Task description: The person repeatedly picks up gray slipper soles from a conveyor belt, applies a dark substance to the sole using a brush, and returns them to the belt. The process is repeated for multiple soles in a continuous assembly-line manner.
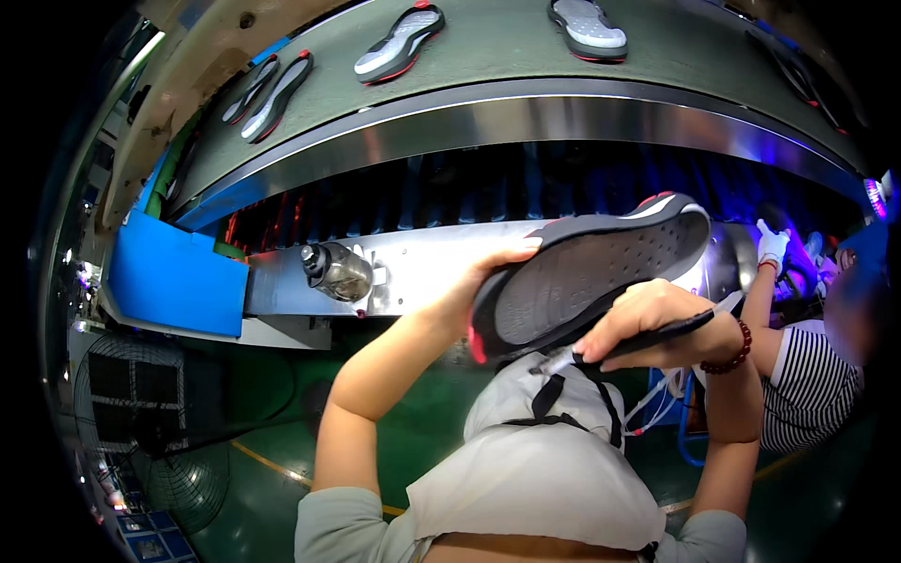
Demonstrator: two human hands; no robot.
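Observation:
In front of my chest, a shoe sole is held up at a slant, its dark grey perforated face toward me. It has a black rim with white and red parts. My left hand grips the sole by its left end, thumb over the upper edge. Closed around a slim black-handled tool, my right hand is at the sole's lower right edge. The tool's pale tip points left, just below the sole. Whether the tip touches the sole, I cannot tell.
Beyond a metal edge, a green conveyor belt carries several soles. A dark bottle is on the metal ledge. At left are a blue panel and a fan. A co-worker in a striped top works at right.

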